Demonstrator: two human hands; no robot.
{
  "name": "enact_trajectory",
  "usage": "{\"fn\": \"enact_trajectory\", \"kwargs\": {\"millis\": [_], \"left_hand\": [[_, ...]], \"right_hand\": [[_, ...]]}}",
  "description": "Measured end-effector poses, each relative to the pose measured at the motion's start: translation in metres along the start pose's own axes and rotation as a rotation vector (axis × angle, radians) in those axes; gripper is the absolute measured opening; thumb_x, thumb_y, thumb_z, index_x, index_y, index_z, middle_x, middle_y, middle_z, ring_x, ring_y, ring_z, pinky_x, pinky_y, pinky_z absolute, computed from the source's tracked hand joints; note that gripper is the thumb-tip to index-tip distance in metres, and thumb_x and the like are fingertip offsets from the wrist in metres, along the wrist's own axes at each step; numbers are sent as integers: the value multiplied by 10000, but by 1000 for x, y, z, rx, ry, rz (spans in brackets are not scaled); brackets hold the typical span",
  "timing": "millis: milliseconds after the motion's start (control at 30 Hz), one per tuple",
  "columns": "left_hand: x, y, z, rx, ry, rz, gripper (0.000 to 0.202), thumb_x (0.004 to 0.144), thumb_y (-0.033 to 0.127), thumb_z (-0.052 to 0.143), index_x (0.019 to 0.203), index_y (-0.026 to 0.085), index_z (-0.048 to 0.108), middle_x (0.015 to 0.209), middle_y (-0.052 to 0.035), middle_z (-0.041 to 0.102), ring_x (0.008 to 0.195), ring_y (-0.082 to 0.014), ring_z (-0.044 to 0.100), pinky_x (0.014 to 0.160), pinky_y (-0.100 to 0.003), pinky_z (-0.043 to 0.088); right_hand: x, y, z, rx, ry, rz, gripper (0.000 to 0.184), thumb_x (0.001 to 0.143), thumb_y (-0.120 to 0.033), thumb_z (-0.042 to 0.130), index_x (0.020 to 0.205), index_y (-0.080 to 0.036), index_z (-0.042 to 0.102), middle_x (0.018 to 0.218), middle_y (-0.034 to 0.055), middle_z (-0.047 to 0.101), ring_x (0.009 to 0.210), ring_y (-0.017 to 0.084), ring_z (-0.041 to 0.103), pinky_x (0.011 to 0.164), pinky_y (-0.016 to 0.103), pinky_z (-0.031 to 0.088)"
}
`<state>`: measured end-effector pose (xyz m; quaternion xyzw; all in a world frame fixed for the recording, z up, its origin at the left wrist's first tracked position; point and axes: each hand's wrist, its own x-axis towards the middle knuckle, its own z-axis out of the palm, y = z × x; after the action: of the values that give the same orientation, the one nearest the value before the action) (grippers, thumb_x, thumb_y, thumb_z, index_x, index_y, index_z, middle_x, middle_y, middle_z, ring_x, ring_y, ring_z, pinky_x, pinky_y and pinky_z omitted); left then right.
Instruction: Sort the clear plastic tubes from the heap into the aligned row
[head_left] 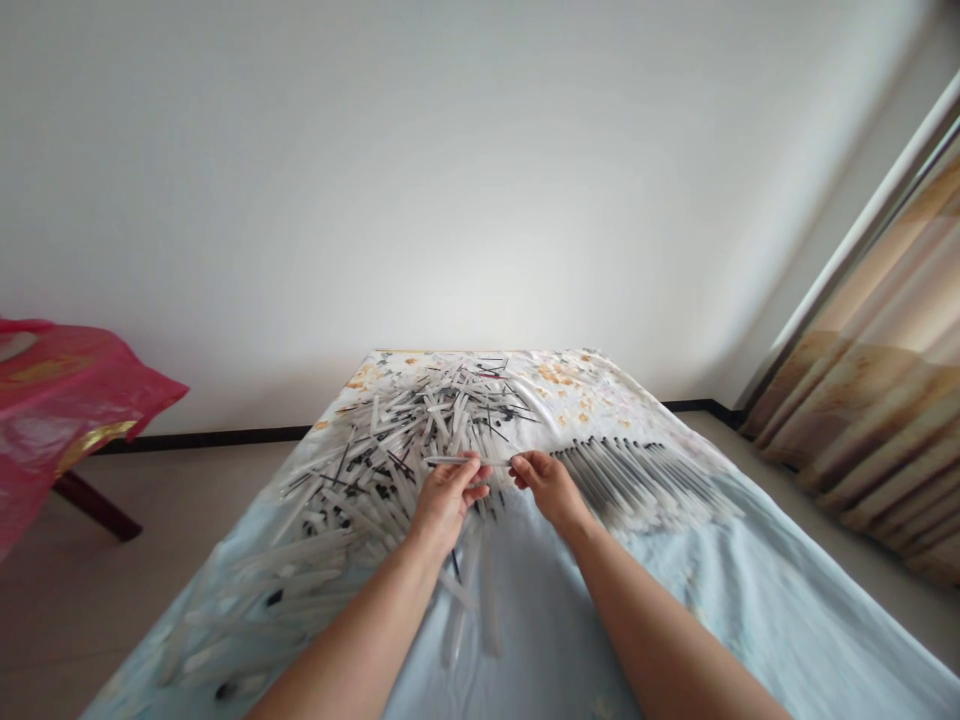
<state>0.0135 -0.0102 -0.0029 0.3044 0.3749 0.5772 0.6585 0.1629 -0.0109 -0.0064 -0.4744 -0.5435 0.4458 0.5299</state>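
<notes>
Far to the left of the hands, a red plastic sheet [82, 385] with a blurred gold patch hangs over a dark leg [97, 505], cut off by the frame's edge. Closer in, a loose heap of slender, translucent tubes and thin black sticks [450, 400] spreads beyond and left of the left hand [444, 495], its nearest pieces smeared by blur and some hidden beneath the left forearm. The left hand pinches the pale shaft of a single tube [444, 460] between thumb and forefinger, its other fingers loosely curled. The tube lies nearly level between the two hands, whitish and see-through, with a dark tip at its right end, where the fingertips of the right hand [555, 488] pinch it and partly cover it. Just right of that hand, similar tubes lie side by side in a slanting row [645, 480], dark ends pointing away, on a pale blue and floral cloth [555, 620]. Farther right, a tan patterned curtain [877, 400] runs out of frame.
</notes>
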Motion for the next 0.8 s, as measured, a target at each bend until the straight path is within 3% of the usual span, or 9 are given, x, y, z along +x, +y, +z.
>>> {"fn": "enact_trajectory", "kwargs": {"millis": [133, 300, 400, 533, 800], "left_hand": [[3, 5, -3, 41, 8, 71, 256, 612, 285, 682, 774, 127, 563, 738, -62, 646, 699, -165, 623, 538, -233, 484], [9, 22, -12, 83, 45, 215, 283, 651, 379, 619, 753, 147, 492, 707, -55, 652, 650, -170, 622, 599, -316, 498], [10, 29, -15, 140, 96, 230, 313, 638, 417, 611, 772, 157, 498, 597, 4, 605, 522, -128, 575, 500, -264, 471], [10, 33, -18, 170, 143, 242, 334, 660, 452, 573, 805, 153, 539, 474, 65, 476, 356, -53, 404, 355, -173, 317], [9, 35, -18, 196, 125, 238, 323, 707, 445, 525, 844, 154, 558, 448, 75, 395, 342, -46, 334, 351, -180, 252]], "right_hand": [[0, 4, -1, -70, -11, -8, 334, 740, -465, 490, 679, -152, 588, 618, 23, 585, 547, 118, 491, 542, 236, 380], [-1, 12, -3, -387, -28, -81, 248, 741, -378, 523, 776, -157, 631, 651, 25, 602, 600, 140, 526, 566, 240, 387], [-9, 8, 4, -515, -152, -200, 194, 750, -308, 536, 836, -178, 653, 753, 33, 610, 663, 134, 538, 632, 239, 401], [-22, 1, 20, -603, -324, -342, 171, 774, -257, 532, 881, -204, 655, 822, 41, 592, 743, 134, 536, 713, 247, 392], [-31, 1, 34, -834, -368, -436, 182, 803, -294, 517, 939, -266, 635, 892, 35, 571, 868, 182, 476, 789, 333, 308]]}}
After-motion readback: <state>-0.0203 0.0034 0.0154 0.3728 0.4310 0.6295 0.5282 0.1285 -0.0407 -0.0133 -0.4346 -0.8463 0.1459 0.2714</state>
